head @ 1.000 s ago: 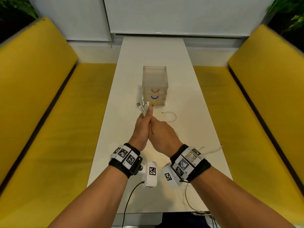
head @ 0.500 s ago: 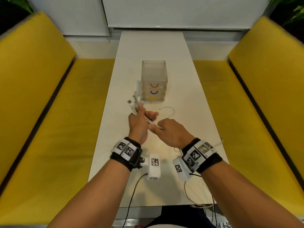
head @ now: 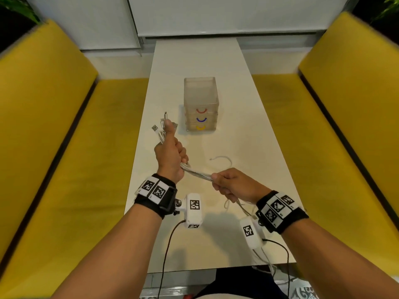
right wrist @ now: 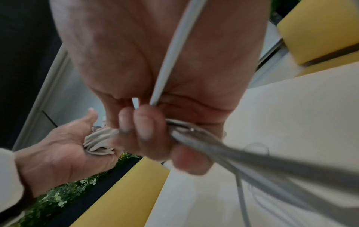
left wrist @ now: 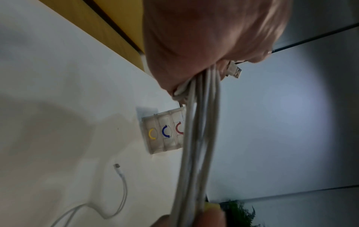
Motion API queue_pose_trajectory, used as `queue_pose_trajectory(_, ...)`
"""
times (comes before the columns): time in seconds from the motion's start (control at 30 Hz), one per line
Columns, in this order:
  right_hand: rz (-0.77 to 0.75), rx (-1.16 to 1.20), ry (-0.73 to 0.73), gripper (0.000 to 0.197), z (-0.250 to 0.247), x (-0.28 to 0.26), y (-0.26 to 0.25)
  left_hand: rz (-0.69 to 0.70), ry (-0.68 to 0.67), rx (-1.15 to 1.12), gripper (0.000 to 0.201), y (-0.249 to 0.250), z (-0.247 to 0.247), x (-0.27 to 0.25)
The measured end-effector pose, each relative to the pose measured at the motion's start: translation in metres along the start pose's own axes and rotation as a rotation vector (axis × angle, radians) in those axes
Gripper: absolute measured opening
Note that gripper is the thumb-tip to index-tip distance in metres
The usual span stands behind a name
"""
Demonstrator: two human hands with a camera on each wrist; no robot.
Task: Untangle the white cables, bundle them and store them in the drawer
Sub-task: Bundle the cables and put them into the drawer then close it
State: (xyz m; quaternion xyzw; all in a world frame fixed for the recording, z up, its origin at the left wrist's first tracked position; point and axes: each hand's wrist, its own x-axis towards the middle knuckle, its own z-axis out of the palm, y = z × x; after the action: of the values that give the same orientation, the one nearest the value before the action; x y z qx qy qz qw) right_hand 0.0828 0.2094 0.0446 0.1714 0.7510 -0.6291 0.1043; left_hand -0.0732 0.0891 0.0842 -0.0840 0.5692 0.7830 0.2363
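My left hand (head: 171, 154) grips a bunch of white cables (head: 197, 174) above the white table (head: 216, 61), thumb up, with several plug ends (head: 160, 126) sticking out past the fist. My right hand (head: 228, 184) holds the same bunch a little lower and to the right, so the strands run taut between the hands. In the right wrist view the fingers (right wrist: 143, 130) curl round the white cables (right wrist: 223, 150). A clear three-drawer box (head: 201, 104) with red, blue and yellow handles stands beyond the hands, all drawers closed. One loose cable end (head: 222, 159) lies curled on the table.
Yellow benches (head: 54, 147) flank the narrow table on both sides. Cable tails (head: 244, 208) trail from my right hand over the near table edge. The drawer box (left wrist: 165, 133) and the loose cable end (left wrist: 120, 184) also show in the left wrist view.
The hands have drawn apart: the left moved left with the plug ends, the right slid back and right along the bunch, stretching the strands between them.
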Motion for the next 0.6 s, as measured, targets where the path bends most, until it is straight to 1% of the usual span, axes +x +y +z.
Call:
queue_pose_trajectory(0.07,0.037,-0.057,0.000,0.041,-0.006,0.001,-0.002,-0.020,-0.006,0.011,0.065,0.001,-0.001,-0.002)
queue_pose_trajectory(0.13,0.052,-0.144,0.042,0.039,-0.013,0.004,-0.006,-0.019,-0.011,0.045,0.068,0.002,-0.004,-0.004)
queue_pose_trajectory(0.17,0.031,-0.196,0.085,0.038,-0.015,0.006,-0.010,0.003,-0.018,0.078,0.069,0.002,-0.005,-0.004)
queue_pose_trajectory(0.27,-0.099,-0.320,0.256,0.039,-0.017,0.011,-0.024,0.124,-0.070,0.238,0.072,0.004,-0.003,-0.006)
queue_pose_trajectory(0.37,-0.153,-0.347,0.355,0.039,-0.016,0.012,-0.046,0.210,-0.125,0.422,0.078,0.008,0.003,-0.009)
queue_pose_trajectory(0.43,-0.198,-0.327,0.364,0.040,-0.017,0.011,-0.065,0.237,-0.143,0.554,0.080,0.009,0.007,-0.010)
queue_pose_trajectory(0.5,-0.247,-0.329,0.327,0.040,-0.019,0.009,-0.084,0.256,-0.167,0.680,0.082,0.006,0.010,-0.009)
queue_pose_trajectory(0.57,-0.266,-0.380,0.265,0.040,-0.022,0.011,-0.098,0.252,-0.234,0.759,0.096,-0.001,0.011,-0.010)
queue_pose_trajectory(0.6,-0.262,-0.417,0.237,0.040,-0.024,0.013,-0.102,0.238,-0.278,0.761,0.097,-0.002,0.013,-0.012)
